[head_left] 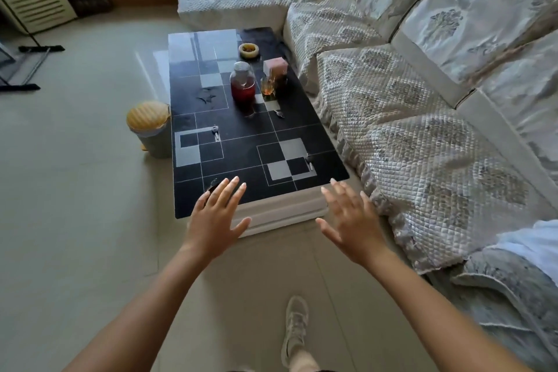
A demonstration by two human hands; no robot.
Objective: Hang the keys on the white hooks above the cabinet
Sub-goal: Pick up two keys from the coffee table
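While both hands hover empty with fingers spread, the left hand and right hand reach toward the table. 2 keys lie on it, awaiting pickup

Keys scattered flat on table

No readable text, label, brand or number on anything in view.
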